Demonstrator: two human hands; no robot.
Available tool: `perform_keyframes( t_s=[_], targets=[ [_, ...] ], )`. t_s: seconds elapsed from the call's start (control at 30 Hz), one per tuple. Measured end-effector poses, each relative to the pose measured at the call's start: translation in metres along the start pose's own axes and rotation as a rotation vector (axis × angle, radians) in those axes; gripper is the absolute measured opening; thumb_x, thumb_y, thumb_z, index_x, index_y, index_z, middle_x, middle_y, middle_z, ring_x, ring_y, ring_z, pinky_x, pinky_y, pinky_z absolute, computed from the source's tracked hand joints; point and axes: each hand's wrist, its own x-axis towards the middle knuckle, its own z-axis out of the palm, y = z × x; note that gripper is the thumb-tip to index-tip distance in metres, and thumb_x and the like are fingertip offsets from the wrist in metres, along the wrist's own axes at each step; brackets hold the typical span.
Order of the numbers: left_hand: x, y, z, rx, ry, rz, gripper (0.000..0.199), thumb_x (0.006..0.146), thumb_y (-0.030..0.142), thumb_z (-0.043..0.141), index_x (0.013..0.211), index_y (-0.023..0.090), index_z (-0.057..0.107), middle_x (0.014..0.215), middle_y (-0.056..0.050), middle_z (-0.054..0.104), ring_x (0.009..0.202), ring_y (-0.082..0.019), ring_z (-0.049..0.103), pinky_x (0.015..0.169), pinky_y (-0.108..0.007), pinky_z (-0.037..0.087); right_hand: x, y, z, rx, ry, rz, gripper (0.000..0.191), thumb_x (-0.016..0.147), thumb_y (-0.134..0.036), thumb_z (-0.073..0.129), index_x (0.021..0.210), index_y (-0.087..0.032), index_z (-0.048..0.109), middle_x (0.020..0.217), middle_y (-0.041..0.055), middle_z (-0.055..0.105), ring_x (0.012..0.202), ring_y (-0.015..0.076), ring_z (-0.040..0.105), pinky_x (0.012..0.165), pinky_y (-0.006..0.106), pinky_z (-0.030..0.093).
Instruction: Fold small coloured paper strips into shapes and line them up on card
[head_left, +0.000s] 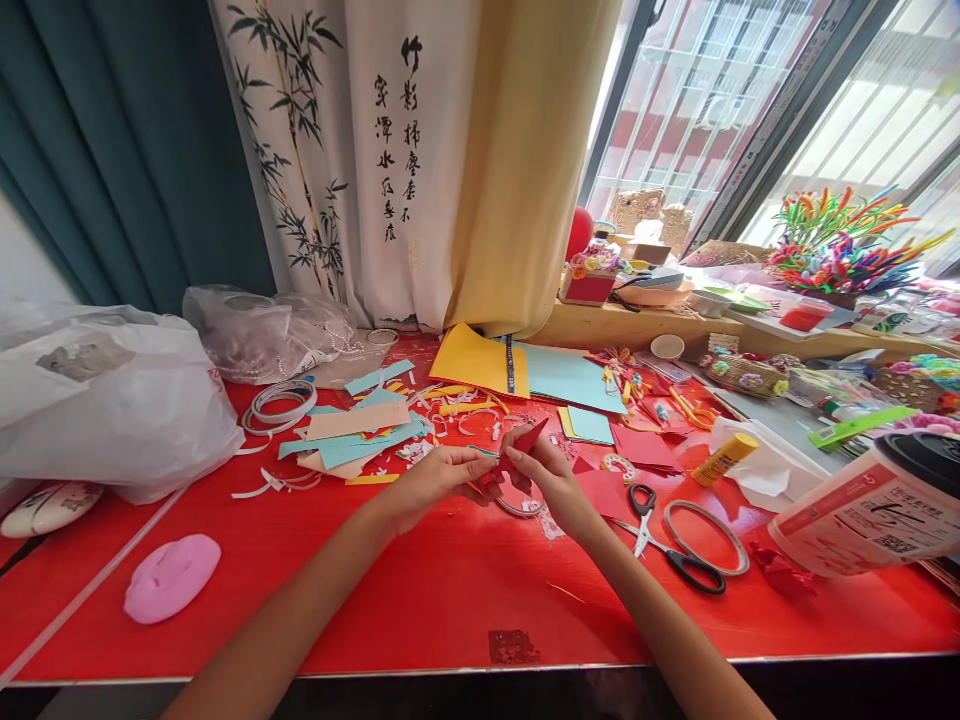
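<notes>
Over the middle of the red table [465, 600], my left hand [442, 478] and my right hand [551, 475] meet, fingertips pinched together. Between them is a small folded piece of red paper [533, 436], one pointed corner sticking up beyond the right fingers. The lower part of the paper is hidden by my fingers. Below my hands a tape roll [520, 507] lies flat. Right of my right hand lie black-handled scissors [694, 572], their blades spread, and beside them a larger ring of tape [709, 535]. Red paper sheets [646, 447] lie behind these.
Coloured paper scraps [360, 430] spread left of centre, with yellow [476, 362] and light blue sheets [570, 375] behind. A glue stick [725, 459] and a large cup [874, 510] stand right. Pink putty [172, 577] and a plastic bag [112, 400] are left.
</notes>
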Motion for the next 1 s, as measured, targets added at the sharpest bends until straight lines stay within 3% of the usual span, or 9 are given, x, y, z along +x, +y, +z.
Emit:
perform_keyframes(
  t_s=[0.2,0.37,0.5,0.67,1.0],
  targets=[
    [-0.0013,-0.0003,0.0019,0.053,-0.065,-0.03,0.028,0.077,0.041,0.056,0.08,0.015,0.065,0.072,-0.003,0.06,0.068,-0.011,0.055,0.068,-0.026,0.045,0.0,0.0001,0.001,-0.019,-0.057,0.026,0.014,0.083,-0.034,0.047,0.08,-0.019,0.046,0.067,-0.0027,0.043,0.056,0.0089,0.04,0.049,0.022,0.03],
    [0.0003,-0.0035,0.003,0.195,-0.006,-0.025,0.027,0.073,0.041,0.06,0.077,0.014,0.066,0.071,-0.003,0.062,0.068,-0.013,0.058,0.067,-0.025,0.045,0.0004,0.0046,0.0026,-0.064,-0.06,0.034,0.014,0.084,-0.032,0.045,0.081,-0.019,0.047,0.068,-0.003,0.042,0.055,0.0077,0.037,0.049,0.022,0.03],
    [0.0005,-0.0021,0.0024,0.195,-0.005,-0.042,0.031,0.072,0.042,0.059,0.074,0.012,0.065,0.068,-0.003,0.063,0.066,-0.013,0.059,0.067,-0.026,0.045,0.0013,0.0055,0.003,-0.051,-0.081,0.064,0.014,0.085,-0.031,0.044,0.08,-0.018,0.046,0.065,-0.0034,0.043,0.055,0.0077,0.038,0.049,0.022,0.029],
    [-0.0005,0.0022,0.0005,0.225,-0.02,-0.08,0.032,0.07,0.043,0.061,0.081,0.014,0.067,0.076,-0.004,0.067,0.073,-0.015,0.061,0.07,-0.027,0.046,0.0027,0.0053,0.0023,0.002,-0.015,0.107,0.014,0.084,-0.032,0.045,0.08,-0.019,0.045,0.062,-0.0047,0.041,0.052,0.0071,0.035,0.047,0.021,0.027],
    [0.0021,-0.0028,0.0006,0.215,-0.007,-0.089,0.034,0.069,0.046,0.06,0.072,0.012,0.064,0.066,-0.004,0.065,0.061,-0.013,0.06,0.062,-0.025,0.046,0.0039,0.0067,0.001,0.006,-0.048,0.152,0.015,0.083,-0.034,0.046,0.08,-0.019,0.045,0.06,-0.0054,0.039,0.049,0.0071,0.033,0.046,0.022,0.025]
  ],
)
